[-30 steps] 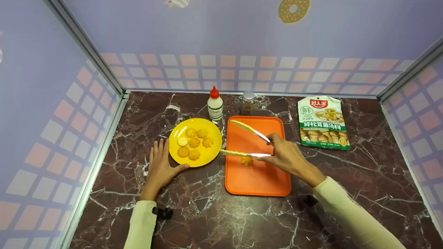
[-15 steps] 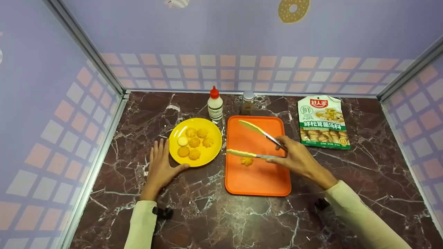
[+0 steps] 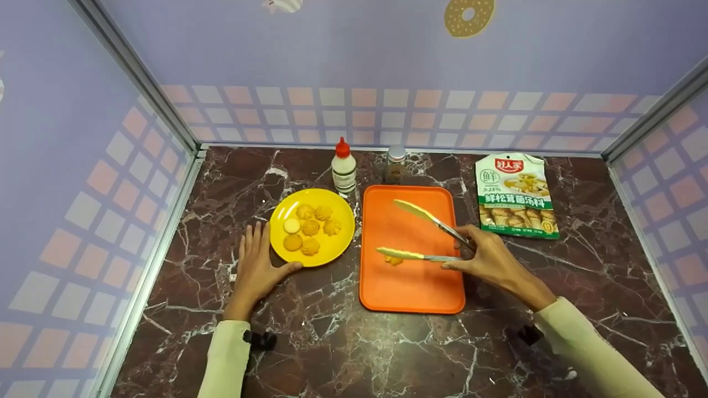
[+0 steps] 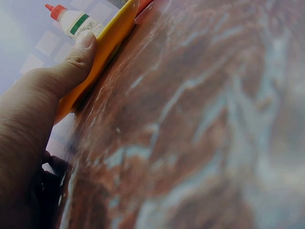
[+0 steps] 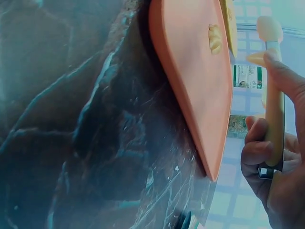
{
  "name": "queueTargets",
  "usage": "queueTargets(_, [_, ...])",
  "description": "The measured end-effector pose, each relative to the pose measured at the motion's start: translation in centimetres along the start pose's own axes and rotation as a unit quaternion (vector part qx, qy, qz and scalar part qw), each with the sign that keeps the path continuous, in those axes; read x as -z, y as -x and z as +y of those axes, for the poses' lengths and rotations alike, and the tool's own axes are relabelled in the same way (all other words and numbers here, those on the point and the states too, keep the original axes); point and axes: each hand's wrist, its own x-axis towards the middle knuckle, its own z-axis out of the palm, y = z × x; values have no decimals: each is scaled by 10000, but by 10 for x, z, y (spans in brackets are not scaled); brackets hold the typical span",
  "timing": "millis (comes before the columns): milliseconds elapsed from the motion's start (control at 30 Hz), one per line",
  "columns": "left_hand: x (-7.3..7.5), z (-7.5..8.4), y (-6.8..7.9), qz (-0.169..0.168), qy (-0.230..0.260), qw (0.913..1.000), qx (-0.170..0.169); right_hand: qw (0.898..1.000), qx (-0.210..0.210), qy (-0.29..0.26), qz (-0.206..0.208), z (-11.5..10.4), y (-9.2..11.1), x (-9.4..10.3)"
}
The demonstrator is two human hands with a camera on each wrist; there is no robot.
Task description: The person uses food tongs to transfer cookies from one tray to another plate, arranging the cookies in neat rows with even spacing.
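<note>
My right hand [image 3: 487, 257] grips a pair of tongs [image 3: 406, 254] with yellow tips and metal arms, its two arms spread apart above the orange tray [image 3: 409, 293]. Below the lower arm a piped cookie [image 3: 392, 261] lies on the tray, partly covered in the head view; the right wrist view shows the same cookie [image 5: 214, 39] apart from the tongs. My left hand [image 3: 257, 265] rests against the left side of a yellow plate [image 3: 340, 249], fingers extended, thumb at the rim. Several cookies [image 3: 311, 227] lie on that plate.
Behind the plate stands a red-capped squeeze bottle [image 3: 344, 171]. A small lidded jar [image 3: 396, 165] is behind the tray. To the right lies a green and white food pouch [image 3: 517, 196]. Walls enclose the marbled table [image 3: 332, 342] at the back and both sides.
My right hand has moved right and slightly toward me with the spread tongs, drawing their tips away from the plate and over the tray. The left hand and plate stay put.
</note>
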Motion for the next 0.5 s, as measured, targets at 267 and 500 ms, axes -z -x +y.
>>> queueTargets(267, [1, 0, 1, -66, -31, 10000, 57, 9998, -62, 105, -141, 6, 10, 4])
queueTargets(500, [1, 0, 0, -123, -49, 9999, 92, 9996, -24, 127, -245, 11, 13, 5])
